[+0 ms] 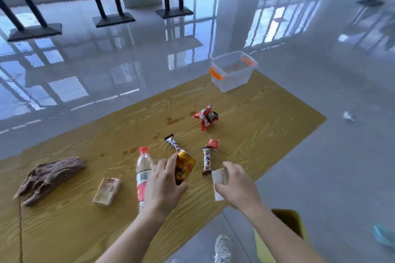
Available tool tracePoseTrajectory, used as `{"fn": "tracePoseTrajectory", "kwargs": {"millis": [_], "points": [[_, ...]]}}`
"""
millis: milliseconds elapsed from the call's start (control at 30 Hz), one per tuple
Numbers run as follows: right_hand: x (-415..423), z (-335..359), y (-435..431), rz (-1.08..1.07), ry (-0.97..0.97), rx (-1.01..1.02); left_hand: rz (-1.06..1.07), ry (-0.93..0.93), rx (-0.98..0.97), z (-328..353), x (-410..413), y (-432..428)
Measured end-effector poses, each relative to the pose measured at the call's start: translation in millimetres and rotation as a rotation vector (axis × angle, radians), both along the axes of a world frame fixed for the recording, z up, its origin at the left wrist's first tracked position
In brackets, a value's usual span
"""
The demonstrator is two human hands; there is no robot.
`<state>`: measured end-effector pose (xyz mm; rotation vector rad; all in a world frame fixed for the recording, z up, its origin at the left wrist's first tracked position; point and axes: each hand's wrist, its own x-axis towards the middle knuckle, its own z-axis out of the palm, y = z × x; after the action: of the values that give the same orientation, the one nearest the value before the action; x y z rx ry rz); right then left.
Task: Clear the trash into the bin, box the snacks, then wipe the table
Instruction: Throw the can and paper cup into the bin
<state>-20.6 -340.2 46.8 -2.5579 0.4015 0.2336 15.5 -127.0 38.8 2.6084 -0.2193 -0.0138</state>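
Observation:
My left hand (164, 185) is closed around a gold can (185, 165) lying on the wooden table (256, 125). My right hand (237, 185) grips a white paper cup (219, 179) near the table's front edge. A plastic water bottle with a red cap (142, 168) lies just left of my left hand. Two chocolate bars (173, 143) (207, 162), a small red packet (212, 144) and a crumpled red wrapper (206, 117) lie beyond my hands. A clear box with orange latches (233, 71) stands at the far corner. A yellow bin (284, 232) sits on the floor under my right arm.
A brown cloth (51, 177) lies at the table's left, with a small flat packet (106, 192) beside it. Brown spill stains (175, 120) mark the table middle. A scrap of paper (348, 116) lies on the glossy floor at right. My shoe (222, 247) is by the bin.

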Motion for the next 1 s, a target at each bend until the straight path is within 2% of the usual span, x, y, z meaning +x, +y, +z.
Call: {"fn": "tracePoseTrajectory", "kwargs": {"millis": [367, 567, 800, 1000], "points": [[-99.9, -16.4, -105.9, -0.268, -0.034, -0.028, -0.304, 0.010, 0.010, -6.6, -47.4, -116.8], [-164.4, -50.4, -199.1, -0.381, 0.064, -0.032, -0.435, 0.055, 0.016, -28.6, -97.8, -226.5], [-215.6, -100.6, -290.8, -0.472, 0.182, 0.035, -0.482, 0.152, 0.052, -75.5, -151.8, -338.6], [-229.3, -157.2, -330.3, -0.540, 0.262, 0.091, -0.486, 0.288, 0.110, -148.8, -154.7, -386.4]]}}
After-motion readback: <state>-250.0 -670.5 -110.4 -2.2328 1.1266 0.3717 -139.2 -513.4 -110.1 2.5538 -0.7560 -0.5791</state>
